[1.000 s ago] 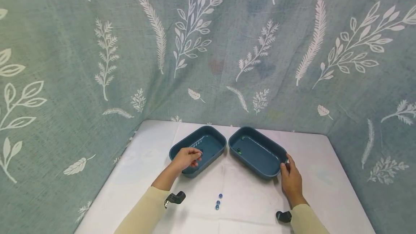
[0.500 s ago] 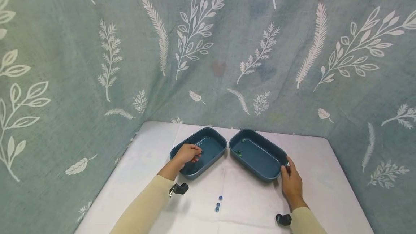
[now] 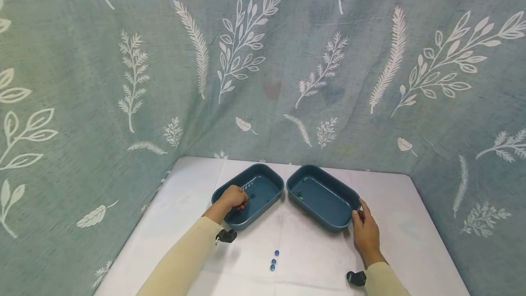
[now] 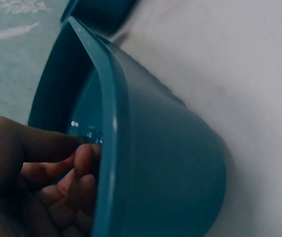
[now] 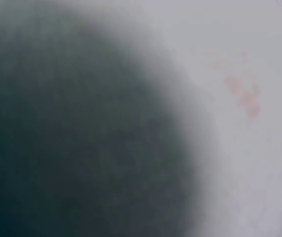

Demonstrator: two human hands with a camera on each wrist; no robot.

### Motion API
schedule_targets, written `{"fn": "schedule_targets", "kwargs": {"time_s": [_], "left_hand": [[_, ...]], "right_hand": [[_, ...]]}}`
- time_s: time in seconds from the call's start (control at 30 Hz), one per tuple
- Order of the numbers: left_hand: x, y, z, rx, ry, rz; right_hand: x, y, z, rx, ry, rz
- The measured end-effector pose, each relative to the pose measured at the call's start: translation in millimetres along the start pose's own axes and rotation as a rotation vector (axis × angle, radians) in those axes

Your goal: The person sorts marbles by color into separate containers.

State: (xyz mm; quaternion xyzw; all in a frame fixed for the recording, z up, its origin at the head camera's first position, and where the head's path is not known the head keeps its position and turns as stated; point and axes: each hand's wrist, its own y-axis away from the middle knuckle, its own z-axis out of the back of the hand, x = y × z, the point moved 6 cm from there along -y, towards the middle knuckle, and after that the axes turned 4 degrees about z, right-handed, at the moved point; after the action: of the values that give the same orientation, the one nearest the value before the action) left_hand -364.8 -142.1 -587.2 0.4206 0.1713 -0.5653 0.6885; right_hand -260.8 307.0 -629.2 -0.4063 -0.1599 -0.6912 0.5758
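Note:
My left hand (image 3: pixel 235 197) reaches into the left dark blue plastic tub (image 3: pixel 269 178), its fingers curled low over the tub's bottom. In the left wrist view, the thumb and index finger come together beside some shiny blue marbles (image 4: pixel 94 133); whether they pinch one is hidden by the rim. A dark marble (image 3: pixel 252 195) lies just right of these fingers in the head view. With thumb and fingers at its near right end, my right hand (image 3: pixel 366 231) holds the right dark blue tub (image 3: pixel 328 197). Several green marbles (image 3: pixel 299 194) lie inside that tub.
Three blue marbles (image 3: pixel 273 261) lie in a short row on the white tablecloth (image 3: pixel 312 259), in front of the tubs. The tubs stand close together, angled. A leaf-patterned cloth (image 3: pixel 255 72) hangs behind and at the sides. The right wrist view is mostly a dark blur.
My left hand has drawn slightly left and down into the left tub, and the dark marble now shows apart from the fingertips. The right hand keeps its place on the right tub.

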Motion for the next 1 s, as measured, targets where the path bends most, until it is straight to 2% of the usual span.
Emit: {"fn": "schedule_targets", "kwargs": {"time_s": [0.23, 0.57, 0.83, 1.0], "left_hand": [[13.3, -9.1, -7.0, 0.036, -0.048, 0.062], [18.8, -18.3, -10.2, 0.047, -0.042, 0.079], [16.9, -17.8, -9.3, 0.038, -0.017, 0.069], [20.9, -16.3, -8.1, 0.031, 0.001, 0.091]], "right_hand": [[3, 0.0, 1, 0.001, 0.008, 0.001], [1, -2.6, 1, -0.009, 0.010, 0.027], [0, -3.9, 2, -0.011, 0.003, 0.027], [-1, -2.6, -2, -0.010, 0.010, 0.016]]}}
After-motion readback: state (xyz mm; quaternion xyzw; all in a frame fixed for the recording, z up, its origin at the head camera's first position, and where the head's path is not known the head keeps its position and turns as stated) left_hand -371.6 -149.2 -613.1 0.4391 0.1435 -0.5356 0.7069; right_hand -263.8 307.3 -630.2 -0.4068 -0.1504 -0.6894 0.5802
